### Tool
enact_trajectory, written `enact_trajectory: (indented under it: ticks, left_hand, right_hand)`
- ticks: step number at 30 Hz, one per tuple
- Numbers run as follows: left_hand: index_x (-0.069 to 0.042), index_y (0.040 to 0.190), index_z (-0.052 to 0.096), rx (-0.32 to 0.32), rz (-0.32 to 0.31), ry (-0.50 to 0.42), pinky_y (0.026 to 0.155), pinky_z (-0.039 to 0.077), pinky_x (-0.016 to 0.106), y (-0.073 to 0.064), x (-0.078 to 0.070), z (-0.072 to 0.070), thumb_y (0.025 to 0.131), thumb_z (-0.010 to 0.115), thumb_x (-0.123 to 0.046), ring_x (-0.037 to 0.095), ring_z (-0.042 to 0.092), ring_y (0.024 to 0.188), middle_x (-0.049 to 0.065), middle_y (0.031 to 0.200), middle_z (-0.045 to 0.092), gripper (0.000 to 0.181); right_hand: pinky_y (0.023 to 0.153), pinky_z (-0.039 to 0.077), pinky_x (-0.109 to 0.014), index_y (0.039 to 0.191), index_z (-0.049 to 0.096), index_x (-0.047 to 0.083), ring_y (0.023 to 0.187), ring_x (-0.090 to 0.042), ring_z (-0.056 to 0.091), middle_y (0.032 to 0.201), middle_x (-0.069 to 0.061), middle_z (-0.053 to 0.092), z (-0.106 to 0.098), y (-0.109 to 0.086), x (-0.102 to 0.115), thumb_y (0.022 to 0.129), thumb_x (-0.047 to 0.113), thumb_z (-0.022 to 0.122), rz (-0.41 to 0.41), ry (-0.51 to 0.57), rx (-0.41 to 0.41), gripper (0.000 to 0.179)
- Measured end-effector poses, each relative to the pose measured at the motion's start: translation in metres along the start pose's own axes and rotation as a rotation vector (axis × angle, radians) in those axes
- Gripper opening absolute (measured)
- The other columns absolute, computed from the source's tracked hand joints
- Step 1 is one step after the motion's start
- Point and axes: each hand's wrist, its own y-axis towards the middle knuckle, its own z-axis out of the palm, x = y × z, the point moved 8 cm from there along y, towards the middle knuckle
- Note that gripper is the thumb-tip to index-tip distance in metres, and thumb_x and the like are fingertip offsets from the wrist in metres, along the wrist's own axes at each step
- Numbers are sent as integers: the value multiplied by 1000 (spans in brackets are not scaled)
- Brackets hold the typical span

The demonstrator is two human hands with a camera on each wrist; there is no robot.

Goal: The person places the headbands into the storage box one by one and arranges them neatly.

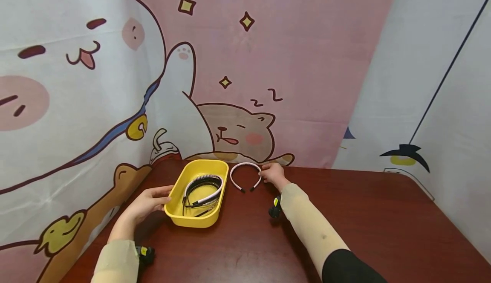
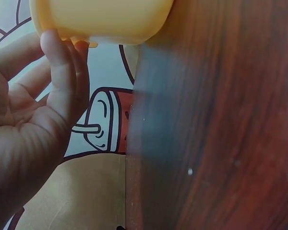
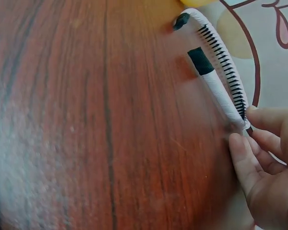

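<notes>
A yellow plastic basket (image 1: 180, 220) sits on the table, with several black and white headbands (image 1: 203, 191) lying inside it. My left hand (image 1: 149, 201) holds the basket by its left rim; in the left wrist view, fingertips (image 2: 49, 36) meet its outer wall. Right of the basket is a white headband (image 1: 245, 164) with black tips and small black teeth along its inner side. My right hand (image 1: 274, 175) pinches it at the right side of its curve, thumb and fingers closing on the band in the right wrist view.
The dark red wooden table (image 1: 245, 249) reaches back to a wall cloth (image 1: 307, 61) printed with cartoon animals. Black devices are strapped at both wrists, including the right wrist device (image 1: 275, 208).
</notes>
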Motion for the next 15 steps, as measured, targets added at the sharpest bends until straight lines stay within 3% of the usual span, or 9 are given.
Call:
enact_trajectory:
  ticks: [7,15]
  left_hand:
    - [12,141,39,2,2,-9,70,54,28,1,2,1,94,61,-6,17,64,81,30,132,50,56]
    - [12,141,38,8,5,-6,70,54,28,1,1,2,94,61,-7,17,63,81,30,132,51,56]
  right_hand:
    - [50,53,-28,115,66,-7,50,-17,61,108,-23,65,5,4,11,78,2,76,-92,-188,29,40]
    - [46,50,-25,110,68,-7,44,-13,55,99,-21,68,6,1,17,75,1,76,-113,-275,6,37]
